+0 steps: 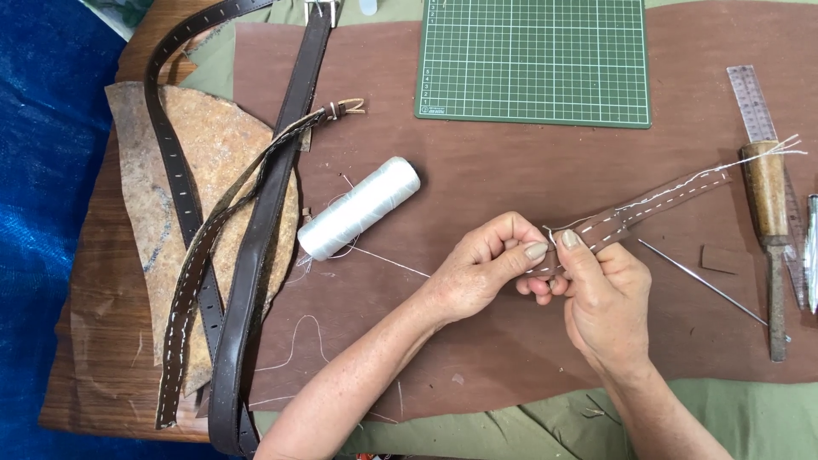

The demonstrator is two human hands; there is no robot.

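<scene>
Two hands met near the middle of the bench [102,341], both pinched on one end of a narrow brown leather strip [656,202] sewn with two rows of white stitches. The left hand [490,264] was curled, thumb pressed to the strip's near end, and the right hand [601,294] gripped the same end from the other side, thumbs almost touching. The strip ran up and to the right from the fingers, loose white thread trailing off its far end over a wooden-handled awl [767,213]. A thin metal needle [703,281] lay just beside the right hand, apart from it, and a steel ruler [751,102] lay partly under the awl's handle. All this rested on a large brown leather sheet [511,170]. A spool of white thread [360,207] lay to the left of the hands, a strand leading from it toward the left hand. A green cutting mat [534,60] sat at the far edge. Several dark leather belts [256,255] crossed a rough mottled piece of hide [213,153] at the left.
</scene>
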